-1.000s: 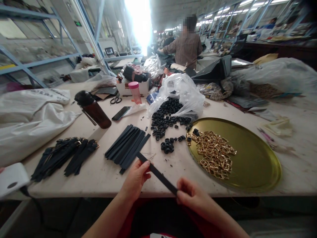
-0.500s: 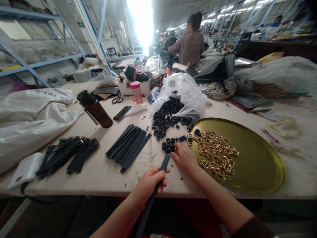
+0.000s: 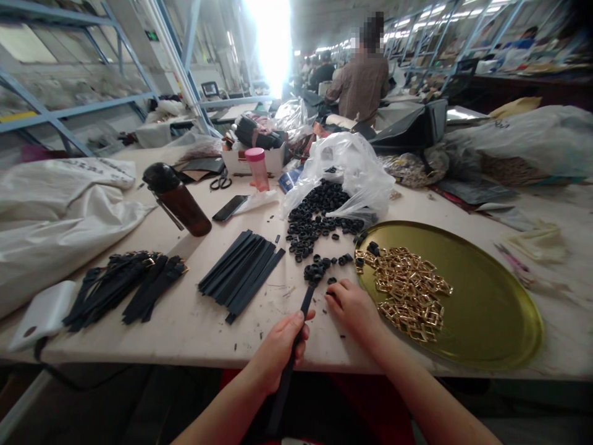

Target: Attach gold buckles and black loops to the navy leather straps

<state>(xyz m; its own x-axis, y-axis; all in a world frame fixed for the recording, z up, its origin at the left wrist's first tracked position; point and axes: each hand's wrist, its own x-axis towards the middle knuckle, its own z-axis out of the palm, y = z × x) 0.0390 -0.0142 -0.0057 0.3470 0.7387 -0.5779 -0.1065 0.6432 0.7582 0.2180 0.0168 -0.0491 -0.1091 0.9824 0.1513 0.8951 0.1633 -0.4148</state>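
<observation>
My left hand (image 3: 283, 341) is closed around a flat black strap (image 3: 306, 301), thumb on top. The strap's far end points at a small cluster of black loops (image 3: 315, 271), and its near end hangs below the table edge. To the right, my right hand (image 3: 356, 310) rests low over the table with its fingers pinched. A small dark piece, apparently a black loop (image 3: 330, 293), shows at its fingertips, partly hidden. Just beyond lie more loose loops, spilling from a clear plastic bag (image 3: 345, 164). Beside my right hand, gold buckles (image 3: 412, 290) are heaped on a gold oval tray (image 3: 495, 309).
Loose black straps (image 3: 243, 272) lie left of my hands, with buckled straps (image 3: 125, 284) farther left. Behind stand a dark bottle (image 3: 178, 201), a phone (image 3: 230, 208), scissors (image 3: 221, 181) and a pink-lidded cup (image 3: 257, 170). A person (image 3: 361, 86) stands across the table.
My right hand has drawn back from the loop cluster, slightly right and toward me, with a small dark piece at its fingertips. My left hand keeps the strap, its tip now nearer the cluster.
</observation>
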